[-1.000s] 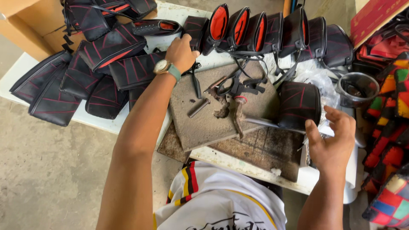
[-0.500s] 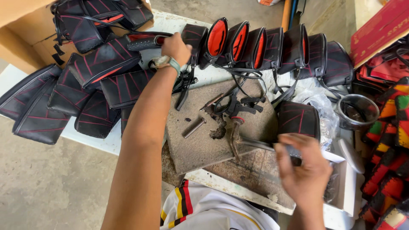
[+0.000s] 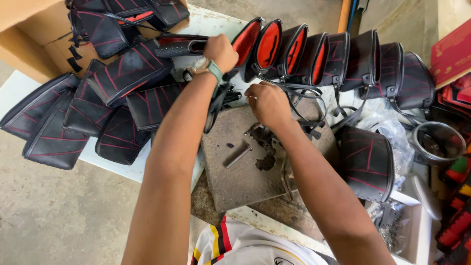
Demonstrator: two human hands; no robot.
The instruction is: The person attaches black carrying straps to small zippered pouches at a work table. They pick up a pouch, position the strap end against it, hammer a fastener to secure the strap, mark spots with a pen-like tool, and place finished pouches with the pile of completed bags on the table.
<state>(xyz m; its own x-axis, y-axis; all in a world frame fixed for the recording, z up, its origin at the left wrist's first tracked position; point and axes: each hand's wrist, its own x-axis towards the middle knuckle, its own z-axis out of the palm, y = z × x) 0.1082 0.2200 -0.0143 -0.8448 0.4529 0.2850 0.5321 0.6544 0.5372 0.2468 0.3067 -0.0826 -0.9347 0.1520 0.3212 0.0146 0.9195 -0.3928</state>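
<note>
Two hands work over the bench. At ten o'clock sits a tan cardboard box (image 3: 29, 34). The left hand (image 3: 221, 51) is clenched on a black strap (image 3: 216, 105) whose long axis hangs toward six o'clock. The right hand (image 3: 267, 103), just beside it at four o'clock, pinches strap ends (image 3: 294, 91) over the stone slab (image 3: 240, 172). A red package (image 3: 451, 51) lies at two o'clock.

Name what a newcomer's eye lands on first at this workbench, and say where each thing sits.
First comes the row of black bags with red linings, standing open-mouthed along the far edge. Next, the heap of flat black pouches with red stitching at the left, beside a cardboard box. In the middle, the left hand grips a black strap, and the right hand hovers over a worn grey slab bearing a metal punch.
</note>
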